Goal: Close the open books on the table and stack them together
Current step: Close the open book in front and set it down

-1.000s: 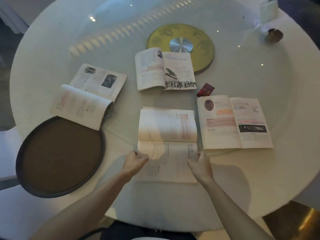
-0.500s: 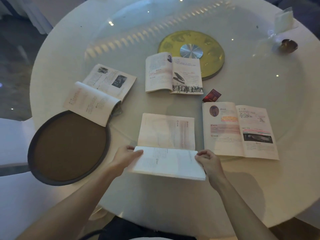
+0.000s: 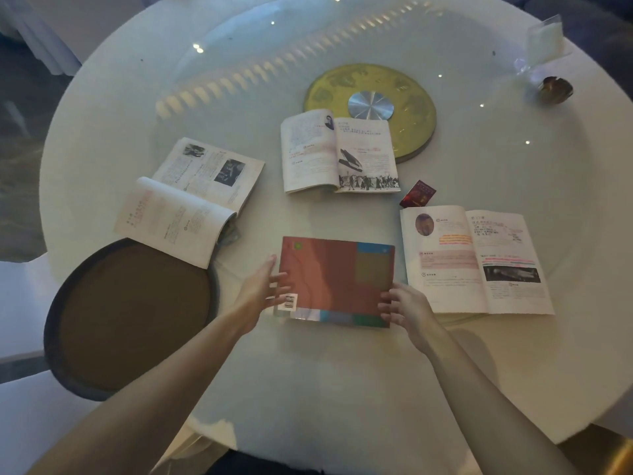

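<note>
A closed book with a red-brown cover (image 3: 334,279) lies flat in front of me, a barcode at its near left corner. My left hand (image 3: 262,289) rests at its left edge with the fingers spread over the cover. My right hand (image 3: 402,308) grips its near right corner. Three more books lie open: one at the left (image 3: 191,200) with a curled page, one in the middle further back (image 3: 337,154), one at the right (image 3: 472,260).
The round white table (image 3: 342,389) has a glass turntable with a gold disc (image 3: 407,94) at its hub. A dark round tray (image 3: 126,317) overhangs the near left edge. A small red card (image 3: 418,194), a clear card stand (image 3: 544,39) and a small dark object (image 3: 555,89) lie beyond.
Both hands folded the near half of the front book over onto the far half. That book now lies shut with its red-brown cover up.
</note>
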